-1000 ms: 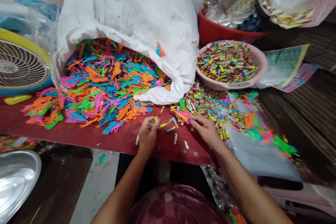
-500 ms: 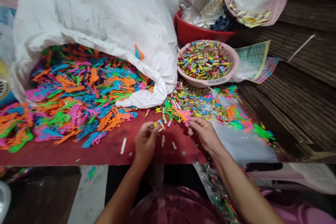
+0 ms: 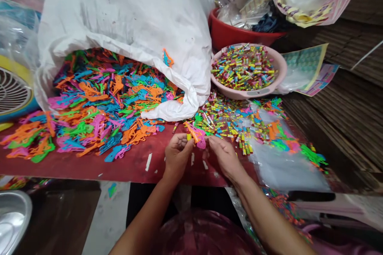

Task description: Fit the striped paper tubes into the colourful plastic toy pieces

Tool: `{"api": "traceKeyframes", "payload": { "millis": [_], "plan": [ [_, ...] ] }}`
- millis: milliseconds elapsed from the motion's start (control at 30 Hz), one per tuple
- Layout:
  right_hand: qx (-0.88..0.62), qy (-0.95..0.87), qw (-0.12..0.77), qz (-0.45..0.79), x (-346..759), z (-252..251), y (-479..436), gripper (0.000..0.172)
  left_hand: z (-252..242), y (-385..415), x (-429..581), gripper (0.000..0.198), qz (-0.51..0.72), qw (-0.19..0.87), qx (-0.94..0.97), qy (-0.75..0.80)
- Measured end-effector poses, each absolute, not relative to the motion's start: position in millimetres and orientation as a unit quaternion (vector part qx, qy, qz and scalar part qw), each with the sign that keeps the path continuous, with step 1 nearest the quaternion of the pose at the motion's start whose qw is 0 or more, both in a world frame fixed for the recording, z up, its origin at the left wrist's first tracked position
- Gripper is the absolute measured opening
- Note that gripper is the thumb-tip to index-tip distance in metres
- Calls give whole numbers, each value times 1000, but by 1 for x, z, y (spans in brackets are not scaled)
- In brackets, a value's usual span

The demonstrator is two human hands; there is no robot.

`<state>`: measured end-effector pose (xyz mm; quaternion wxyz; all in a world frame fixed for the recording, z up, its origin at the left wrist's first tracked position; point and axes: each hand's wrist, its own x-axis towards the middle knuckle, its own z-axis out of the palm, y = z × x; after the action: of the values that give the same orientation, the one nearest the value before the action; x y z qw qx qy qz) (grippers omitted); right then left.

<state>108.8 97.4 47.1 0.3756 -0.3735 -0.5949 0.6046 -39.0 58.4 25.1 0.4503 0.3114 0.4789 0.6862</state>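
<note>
My left hand (image 3: 176, 153) is closed, thumb and fingers pinching a small yellow tube (image 3: 188, 137). Close beside it, orange and pink flat plastic toy guns (image 3: 198, 137) with a lattice pattern lie between my two hands. The fingertips of my right hand (image 3: 223, 156) are bent together at the pink end of these toy guns; their exact grip is partly hidden. Behind the hands, many small coloured tubes (image 3: 220, 113) are scattered over the red tabletop (image 3: 125, 167). Left of them, a heap of coloured toy guns (image 3: 98, 103) spills from a large white sack (image 3: 128, 12).
A pink basin (image 3: 249, 95) full of small tubes stands behind the right hand, with a red tub (image 3: 239, 34) of plastic bags beyond. Clear plastic bags (image 3: 290, 171) lie at the right edge. A yellow-and-blue fan (image 3: 13, 91) is at far left, a metal bowl (image 3: 14, 215) below.
My right hand has moved left with the orange and pink toy guns, bringing them against my left hand. The view has shifted slightly left.
</note>
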Motion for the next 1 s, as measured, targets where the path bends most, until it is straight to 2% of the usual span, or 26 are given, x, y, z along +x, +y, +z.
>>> {"api": "traceKeyframes", "payload": {
  "millis": [167,333,467,600,733,867,1000],
  "plan": [
    [-379,-581,368,619,118,56,117,41,27,59,-46,22,653,422,369,509],
    [-373,-643,344,574,126,67,132,34,29,58,-53,16,607,376,444,541],
    [-374,-702,376,476,130,73,135,29,25,58,-54,15,561,326,513,562],
    [-313,-812,379,315,132,82,137,30,19,57,-53,18,529,305,550,570],
    [-205,-910,305,190,132,88,139,41,17,55,-52,18,534,355,544,541],
    [-179,-949,245,89,134,83,145,35,18,55,-52,20,547,437,518,491],
    [-186,-949,236,91,138,75,148,32,21,54,-54,26,578,503,450,459]
  ]
}}
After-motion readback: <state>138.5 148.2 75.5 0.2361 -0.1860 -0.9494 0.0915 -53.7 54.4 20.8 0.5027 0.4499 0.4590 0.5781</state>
